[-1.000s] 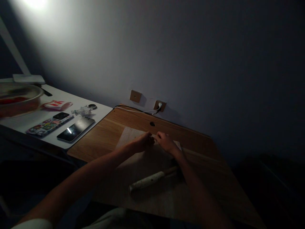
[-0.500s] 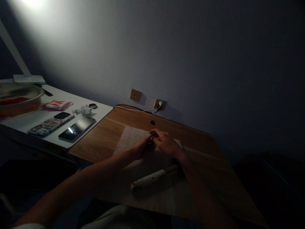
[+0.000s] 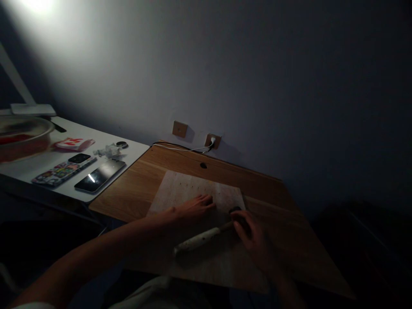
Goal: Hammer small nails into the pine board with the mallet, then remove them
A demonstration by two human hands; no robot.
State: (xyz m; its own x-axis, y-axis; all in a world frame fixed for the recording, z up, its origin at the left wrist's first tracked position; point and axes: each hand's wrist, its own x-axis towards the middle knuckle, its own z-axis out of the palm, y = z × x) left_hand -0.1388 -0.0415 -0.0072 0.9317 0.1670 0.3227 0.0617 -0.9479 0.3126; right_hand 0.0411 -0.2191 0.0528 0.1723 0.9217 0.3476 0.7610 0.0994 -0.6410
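A pale wooden board (image 3: 222,262) lies on the brown table. A row of small upright dark points, which look like nails (image 3: 192,186), stands near its far edge. My left hand (image 3: 197,207) rests on the board just below that row, fingers stretched out and holding nothing. Across the board lies a hammer (image 3: 198,241) with a pale, worn grip pointing toward the lower left. My right hand (image 3: 249,227) has its thumb and fingers around the hammer's dark head, which is partly hidden in shadow.
On the white table to the left are a phone (image 3: 99,176), a patterned phone case (image 3: 62,171), crumpled plastic (image 3: 107,150), a red-and-white packet (image 3: 74,143) and a large bowl (image 3: 25,146). A lamp base (image 3: 32,109) stands behind. White cable (image 3: 180,149) runs to a wall socket (image 3: 213,140).
My hands, together over the board before, have come apart. The left has lowered onto the board; the right has moved down and right to the hammer's head.
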